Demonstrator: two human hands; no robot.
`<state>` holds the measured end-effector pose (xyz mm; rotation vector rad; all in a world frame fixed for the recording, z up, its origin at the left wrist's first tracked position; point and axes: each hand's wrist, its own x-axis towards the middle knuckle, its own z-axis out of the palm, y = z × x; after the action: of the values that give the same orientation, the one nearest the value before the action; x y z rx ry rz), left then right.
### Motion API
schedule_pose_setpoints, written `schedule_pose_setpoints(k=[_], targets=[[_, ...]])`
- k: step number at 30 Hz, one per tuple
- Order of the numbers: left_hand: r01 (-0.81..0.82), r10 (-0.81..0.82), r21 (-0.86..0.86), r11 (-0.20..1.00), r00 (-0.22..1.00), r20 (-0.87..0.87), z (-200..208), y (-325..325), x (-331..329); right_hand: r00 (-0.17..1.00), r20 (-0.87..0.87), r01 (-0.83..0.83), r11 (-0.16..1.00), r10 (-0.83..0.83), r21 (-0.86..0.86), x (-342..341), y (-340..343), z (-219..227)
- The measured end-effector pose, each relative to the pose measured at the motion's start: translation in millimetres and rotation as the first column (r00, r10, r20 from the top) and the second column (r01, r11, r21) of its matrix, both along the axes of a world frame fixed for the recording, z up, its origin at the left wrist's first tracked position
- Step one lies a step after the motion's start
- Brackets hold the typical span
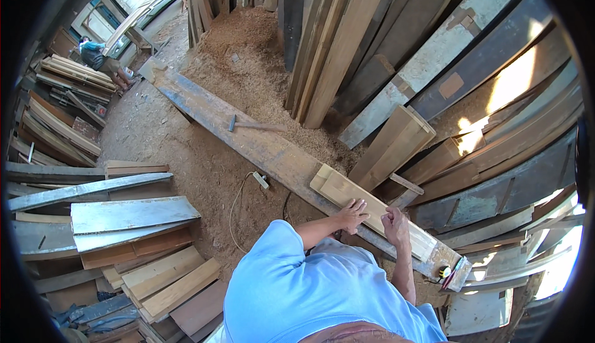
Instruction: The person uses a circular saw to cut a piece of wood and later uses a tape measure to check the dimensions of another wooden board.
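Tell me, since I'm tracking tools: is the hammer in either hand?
No: the hammer lies on the long bench, away from the left hand and the right hand.

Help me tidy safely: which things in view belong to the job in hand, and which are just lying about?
In the job:
pale boards, with left hand on them, right hand at them
long plank bench beneath

Apparently lying about:
hammer, unheld
white corded block
white-faced boards at left
upright planks
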<state>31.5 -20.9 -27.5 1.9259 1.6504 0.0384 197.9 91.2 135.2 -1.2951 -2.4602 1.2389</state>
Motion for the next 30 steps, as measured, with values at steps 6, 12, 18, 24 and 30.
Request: schedule_pose_setpoints(k=[6, 12, 18, 24, 30], targets=[[-0.046, 0.043, 0.081, 0.996, 0.998, 0.036, -19, -4, 0, 0.993, 0.071, -0.096, 0.995, 0.095, 0.004, -14, 5, -7], [-0.056, 0.054, 0.043, 0.997, 0.998, 0.043, -13, -4, 2, 0.983, 0.127, -0.129, 0.991, 0.133, -0.037, -11, 9, -9], [-0.093, 0.094, -0.012, 0.996, 0.995, 0.045, -16, -2, 7, 0.947, 0.243, -0.205, 0.977, 0.211, -0.051, 11, 12, -49], [-0.148, 0.153, -0.093, 0.985, 0.988, 0.038, -11, 8, 10, 0.888, 0.323, -0.319, 0.945, 0.327, -0.079, 6, 27, -51], [-0.427, 0.414, 0.035, 0.904, 0.892, 0.18, -28, 3, 22, 0.818, 0.276, -0.527, 0.85, 0.504, 0.008, -21, 70, -59]])
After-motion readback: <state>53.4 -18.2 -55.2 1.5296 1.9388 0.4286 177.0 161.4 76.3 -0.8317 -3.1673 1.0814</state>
